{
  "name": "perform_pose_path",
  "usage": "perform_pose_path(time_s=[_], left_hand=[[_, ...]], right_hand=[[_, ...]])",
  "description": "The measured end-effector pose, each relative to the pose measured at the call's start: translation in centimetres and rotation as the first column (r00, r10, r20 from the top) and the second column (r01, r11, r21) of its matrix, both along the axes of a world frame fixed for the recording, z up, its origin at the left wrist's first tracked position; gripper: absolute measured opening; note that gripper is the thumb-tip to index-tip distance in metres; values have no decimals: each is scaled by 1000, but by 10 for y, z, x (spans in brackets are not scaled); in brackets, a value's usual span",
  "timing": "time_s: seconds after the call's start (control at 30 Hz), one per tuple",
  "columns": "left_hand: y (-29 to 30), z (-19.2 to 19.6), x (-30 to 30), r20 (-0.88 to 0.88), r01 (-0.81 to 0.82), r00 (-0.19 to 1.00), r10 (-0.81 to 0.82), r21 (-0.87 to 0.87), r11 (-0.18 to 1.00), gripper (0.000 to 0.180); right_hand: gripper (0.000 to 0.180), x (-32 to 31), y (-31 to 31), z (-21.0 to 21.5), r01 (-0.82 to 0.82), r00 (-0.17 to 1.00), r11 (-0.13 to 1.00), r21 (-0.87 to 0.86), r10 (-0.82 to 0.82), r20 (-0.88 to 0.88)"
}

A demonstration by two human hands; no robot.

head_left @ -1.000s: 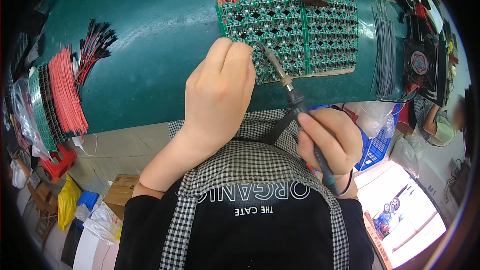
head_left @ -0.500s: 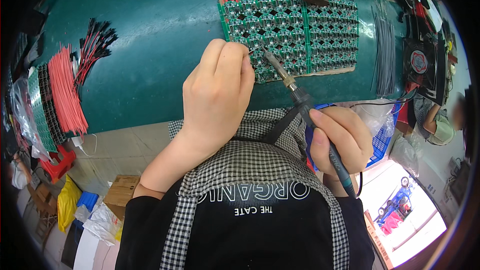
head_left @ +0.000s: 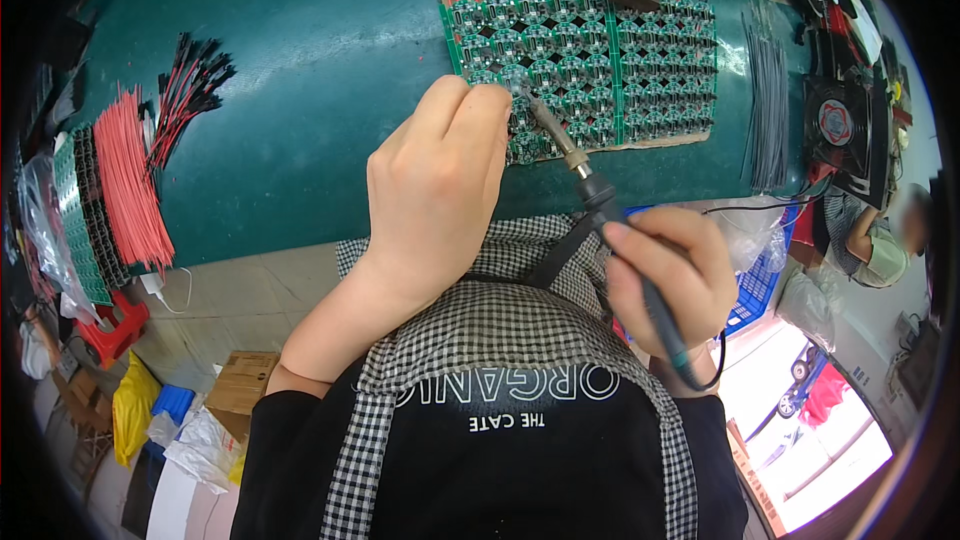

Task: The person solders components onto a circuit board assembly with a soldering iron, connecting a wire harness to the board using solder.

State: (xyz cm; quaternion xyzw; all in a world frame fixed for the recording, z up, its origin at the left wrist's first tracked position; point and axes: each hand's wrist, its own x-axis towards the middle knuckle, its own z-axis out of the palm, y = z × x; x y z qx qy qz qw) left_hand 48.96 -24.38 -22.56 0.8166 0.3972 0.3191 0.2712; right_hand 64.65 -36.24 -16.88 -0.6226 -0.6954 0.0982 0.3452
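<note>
Dark green worktable (head_left: 300, 90) above pale tiled floor (head_left: 240, 300); cardboard box (head_left: 240, 385) and blue crate (head_left: 755, 285) below, bright daylight lower right.

A panel of circuit boards (head_left: 600, 70) lies on the bench (head_left: 300, 60), just beyond both hands. The left hand (head_left: 435, 180) rests at its near left corner; the right hand (head_left: 665, 275) sits nearer, to the right, holding a soldering iron (head_left: 585, 175) whose tip reaches the panel beside the left fingertips. Wire bundles (head_left: 125, 180) lie far left; a small fan (head_left: 835, 125) stands far right.
</note>
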Motion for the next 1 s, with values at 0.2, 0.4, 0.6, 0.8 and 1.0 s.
perform_pose_path(time_s=[0.2, 0.4, 0.6, 0.8, 1.0], left_hand=[[0, 2, 0, 25, -56, 998, 57, -14, 998, 12], [1, 1, -4, 26, -41, 999, 41, 26, 999, 13], [-2, 3, -5, 40, -37, 998, 39, -42, 998, 13], [-1, -3, 1, 67, -3, 998, 1, 27, 1000, 14], [1, -2, 3, 43, -7, 999, 5, 32, 999, 14]], right_hand=[[33, -5, 0, 3, -24, 989, 999, 43, 17, 144], [31, -15, 0, 7, -8, 970, 1000, 2, 7, 244], [28, -3, -2, 13, 34, 998, 998, 45, -36, 49], [26, -3, 3, 8, 74, 997, 994, 86, -74, -5], [28, -5, 4, 7, 57, 998, 997, 54, -58, 28]])
